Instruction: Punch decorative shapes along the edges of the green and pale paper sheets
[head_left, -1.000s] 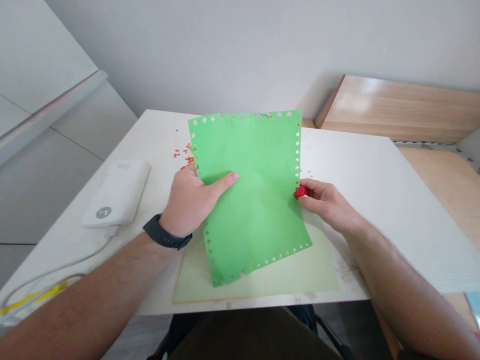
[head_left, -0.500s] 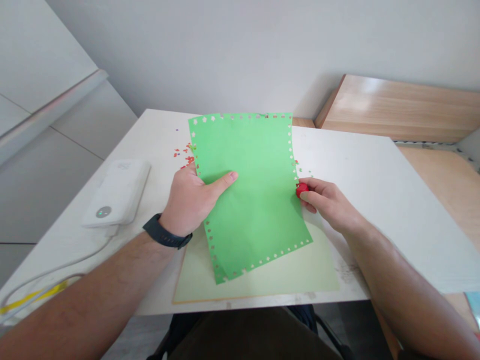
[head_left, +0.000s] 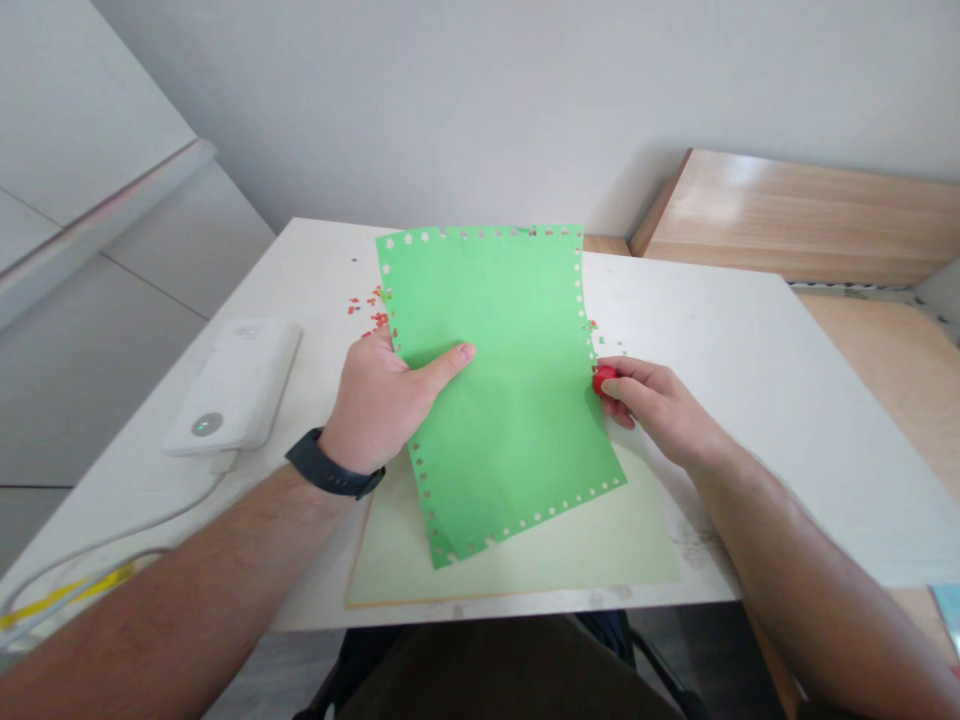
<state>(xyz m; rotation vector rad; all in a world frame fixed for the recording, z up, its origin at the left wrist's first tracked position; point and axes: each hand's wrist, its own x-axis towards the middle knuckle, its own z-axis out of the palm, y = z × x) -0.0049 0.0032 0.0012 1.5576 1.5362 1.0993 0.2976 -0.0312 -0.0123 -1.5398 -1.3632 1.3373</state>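
A green sheet of paper [head_left: 517, 390] is held up at a tilt, with small flower-shaped holes punched along its edges. My left hand [head_left: 390, 395] grips its left side, thumb on the front and fingers hidden behind. At the right edge, my right hand [head_left: 645, 390] is closed on a small red craft punch [head_left: 604, 380], which sits against the paper's border. Thumb and fingers squeeze the punch from both sides. Below the green sheet, a pale green sheet [head_left: 570, 560] lies on the white table [head_left: 750, 400].
Red paper bits [head_left: 377, 322] are scattered left of the sheet, and a few green bits [head_left: 601, 340] lie at its right. A white power bank [head_left: 236, 385] with a cable [head_left: 165, 515] stands on the left. A wooden board [head_left: 810, 215] is at the back right.
The thumb of my right hand has pressed slightly on the red punch, which has turned a little. The green paper has barely shifted; my left hand keeps its grip.
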